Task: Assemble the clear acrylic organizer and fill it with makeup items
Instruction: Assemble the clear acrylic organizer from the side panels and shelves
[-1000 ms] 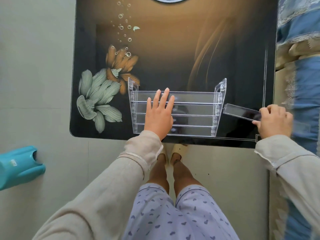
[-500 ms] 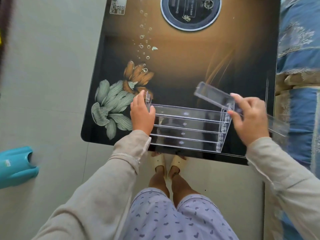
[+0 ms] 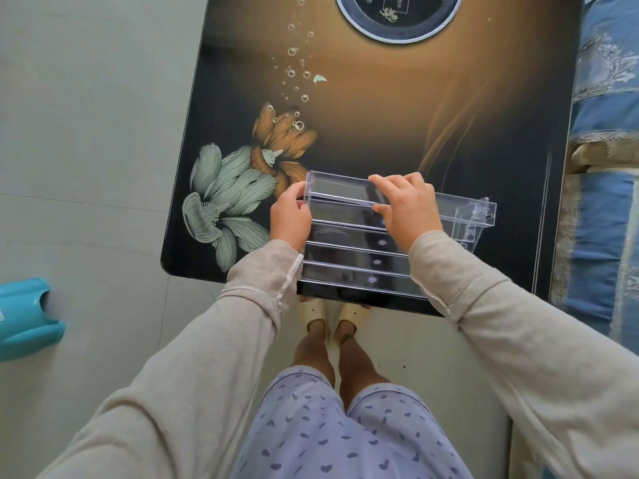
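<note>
A clear acrylic organizer (image 3: 356, 262) with stepped shelves lies near the front edge of the dark glossy table (image 3: 397, 115). A long clear acrylic tray piece (image 3: 340, 188) lies across the organizer's top row. My right hand (image 3: 404, 207) grips this piece near its middle, thumb under its front edge. My left hand (image 3: 288, 217) holds the left end of the organizer and the piece. The piece's right end (image 3: 480, 214) sticks out past the organizer's right side panel. No makeup items are in view.
The table has a flower print at the left and a round dark disc (image 3: 397, 15) at the far edge. A blue patterned fabric seat (image 3: 608, 167) borders the right side. A teal plastic object (image 3: 24, 316) sits on the floor at the left.
My right hand brought the clear piece from the right side, lifted it over and set it across the organizer's top row. My left hand moved from the shelves to the left end.
</note>
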Action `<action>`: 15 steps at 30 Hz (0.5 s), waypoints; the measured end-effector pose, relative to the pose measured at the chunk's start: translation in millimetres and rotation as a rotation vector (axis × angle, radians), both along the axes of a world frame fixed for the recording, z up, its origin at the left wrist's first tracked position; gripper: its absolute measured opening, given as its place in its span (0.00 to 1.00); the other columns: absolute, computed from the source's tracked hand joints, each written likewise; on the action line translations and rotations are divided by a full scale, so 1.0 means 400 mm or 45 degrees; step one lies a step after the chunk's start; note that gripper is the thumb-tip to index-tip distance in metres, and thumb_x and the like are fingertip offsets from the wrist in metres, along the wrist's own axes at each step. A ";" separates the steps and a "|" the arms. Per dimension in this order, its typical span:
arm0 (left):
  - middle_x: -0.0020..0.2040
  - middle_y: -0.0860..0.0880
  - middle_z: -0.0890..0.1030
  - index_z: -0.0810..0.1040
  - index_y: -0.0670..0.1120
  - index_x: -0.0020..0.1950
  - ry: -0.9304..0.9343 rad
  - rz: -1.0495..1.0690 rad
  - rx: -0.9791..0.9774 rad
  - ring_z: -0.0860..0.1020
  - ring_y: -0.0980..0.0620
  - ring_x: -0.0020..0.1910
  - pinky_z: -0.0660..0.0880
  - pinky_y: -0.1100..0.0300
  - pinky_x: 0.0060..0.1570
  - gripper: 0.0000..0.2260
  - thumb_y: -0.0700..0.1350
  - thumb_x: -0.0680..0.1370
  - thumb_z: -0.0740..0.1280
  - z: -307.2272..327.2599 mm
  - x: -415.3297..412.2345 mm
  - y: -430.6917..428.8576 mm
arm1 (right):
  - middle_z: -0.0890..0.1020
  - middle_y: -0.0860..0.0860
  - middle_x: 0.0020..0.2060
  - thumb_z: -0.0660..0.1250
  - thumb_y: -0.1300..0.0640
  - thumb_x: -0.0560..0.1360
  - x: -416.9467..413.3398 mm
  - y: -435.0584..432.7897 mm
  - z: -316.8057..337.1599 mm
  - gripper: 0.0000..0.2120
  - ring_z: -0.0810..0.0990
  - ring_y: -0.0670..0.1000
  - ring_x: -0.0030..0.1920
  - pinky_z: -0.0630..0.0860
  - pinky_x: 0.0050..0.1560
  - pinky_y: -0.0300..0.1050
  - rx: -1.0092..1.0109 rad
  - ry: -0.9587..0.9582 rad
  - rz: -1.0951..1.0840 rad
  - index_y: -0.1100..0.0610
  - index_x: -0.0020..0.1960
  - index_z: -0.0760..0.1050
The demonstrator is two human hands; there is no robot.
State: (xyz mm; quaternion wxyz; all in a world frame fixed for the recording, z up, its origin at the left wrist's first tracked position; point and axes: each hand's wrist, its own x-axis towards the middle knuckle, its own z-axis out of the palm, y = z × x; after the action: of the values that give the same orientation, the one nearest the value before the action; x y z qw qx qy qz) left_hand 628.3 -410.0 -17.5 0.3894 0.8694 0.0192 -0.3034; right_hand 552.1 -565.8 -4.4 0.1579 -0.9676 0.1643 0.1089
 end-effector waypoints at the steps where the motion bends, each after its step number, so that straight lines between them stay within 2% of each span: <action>1: 0.63 0.44 0.78 0.71 0.43 0.68 -0.001 0.004 -0.013 0.76 0.47 0.61 0.71 0.59 0.60 0.19 0.32 0.78 0.57 0.000 0.001 0.002 | 0.77 0.53 0.62 0.63 0.57 0.77 0.001 0.001 -0.002 0.21 0.70 0.58 0.61 0.67 0.59 0.52 0.004 0.007 -0.007 0.53 0.69 0.67; 15: 0.63 0.44 0.78 0.71 0.44 0.68 -0.010 -0.031 -0.068 0.77 0.46 0.60 0.74 0.54 0.62 0.19 0.33 0.79 0.57 0.001 0.005 0.014 | 0.76 0.53 0.62 0.62 0.58 0.77 0.011 0.006 0.001 0.22 0.70 0.58 0.61 0.68 0.59 0.53 -0.048 0.086 0.021 0.52 0.71 0.65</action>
State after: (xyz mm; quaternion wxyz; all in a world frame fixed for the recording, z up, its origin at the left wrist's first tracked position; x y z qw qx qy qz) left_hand 630.2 -404.3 -17.3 0.4089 0.8601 -0.0011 -0.3050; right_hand 556.6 -563.4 -4.1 0.1332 -0.9674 0.1636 0.1399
